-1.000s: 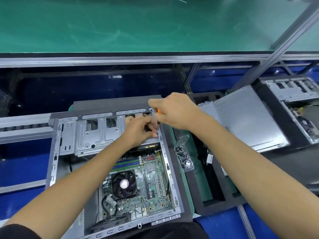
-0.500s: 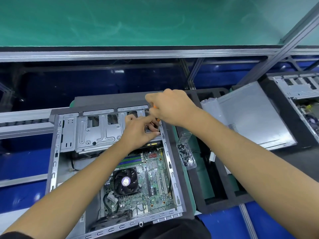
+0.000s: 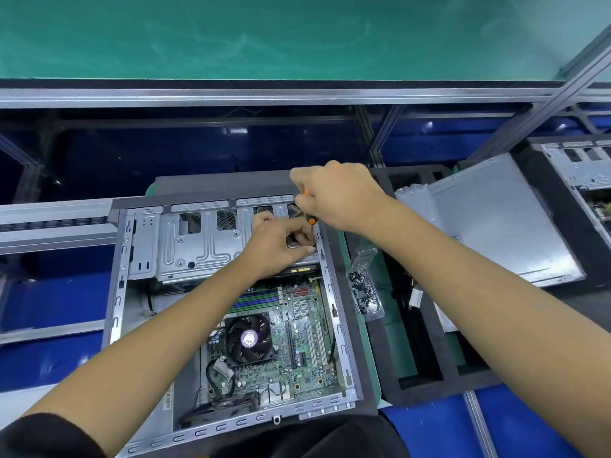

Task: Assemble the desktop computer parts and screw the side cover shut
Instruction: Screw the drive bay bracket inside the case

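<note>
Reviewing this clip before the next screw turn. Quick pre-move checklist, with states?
1. Screwdriver gripped: ok, right hand is curled round its orange handle.
2. Left hand steadying the work: ok, its fingers pinch at the drive cage beside the shaft.
3. Tip seated in a screw: cannot tell, fingers hide it.
4. Spare screws in reach: ok, a clear screw tray sits right of the case.
5. Side cover ready: not ok, it is off, lying to the right.
6. Motherboard clear of loose parts: ok, none seen.
</note>
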A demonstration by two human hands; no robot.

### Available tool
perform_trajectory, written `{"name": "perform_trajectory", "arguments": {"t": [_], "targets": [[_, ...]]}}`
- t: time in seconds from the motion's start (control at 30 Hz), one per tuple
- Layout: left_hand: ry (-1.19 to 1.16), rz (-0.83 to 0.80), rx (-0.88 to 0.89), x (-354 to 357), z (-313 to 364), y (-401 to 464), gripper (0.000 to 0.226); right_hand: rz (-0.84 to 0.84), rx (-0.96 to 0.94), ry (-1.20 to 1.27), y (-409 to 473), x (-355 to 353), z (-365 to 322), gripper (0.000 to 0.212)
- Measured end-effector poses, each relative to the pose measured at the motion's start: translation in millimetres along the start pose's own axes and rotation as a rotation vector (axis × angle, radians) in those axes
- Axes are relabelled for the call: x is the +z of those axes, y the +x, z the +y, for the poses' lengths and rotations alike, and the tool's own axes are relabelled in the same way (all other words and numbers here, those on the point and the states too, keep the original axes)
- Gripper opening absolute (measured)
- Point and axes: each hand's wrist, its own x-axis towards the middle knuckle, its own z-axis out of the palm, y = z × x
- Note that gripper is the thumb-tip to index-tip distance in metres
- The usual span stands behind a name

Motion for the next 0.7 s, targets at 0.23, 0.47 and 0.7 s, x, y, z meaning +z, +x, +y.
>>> {"name": "perform_trajectory", "arguments": {"t": [0.23,0.47,0.7], "targets": [[-0.055,-0.038,0.015,-6.6,0.0,2.9,0.026,0.021,0.003,-0.021,2.7,3.2,10.3,0.014],[-0.257,-0.052,-0.026,-8.1,-0.8,4.2,0.028,0.021,0.008,-0.010,4.4,4.0,7.5,0.012],[0.056,-0.042,0.029,0.6,-6.1,3.1,0.014,-0.003,-0.029,-0.024,1.5,0.2,8.1,0.013]]}}
